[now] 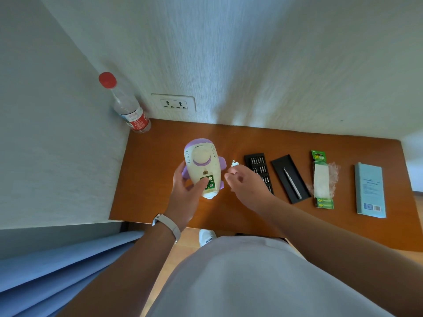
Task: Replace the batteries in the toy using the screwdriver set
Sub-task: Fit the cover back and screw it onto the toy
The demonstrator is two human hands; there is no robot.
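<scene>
My left hand (185,188) grips a cream and purple toy (202,163) above the table, its underside turned up. The battery compartment is uncovered and shows green batteries (209,182), with my thumb resting on them. Just right of the toy, my right hand (243,183) pinches a small white cover piece (234,164). The black bit tray (259,171) of the screwdriver set lies partly under my right hand. Further right, the silver screwdriver (293,183) rests in its black case (290,178).
A green battery pack (322,179), torn open, and a light blue box (369,189) lie at the right of the wooden table (151,170). A red-capped water bottle (128,106) stands in the back left corner beside a wall socket (174,103).
</scene>
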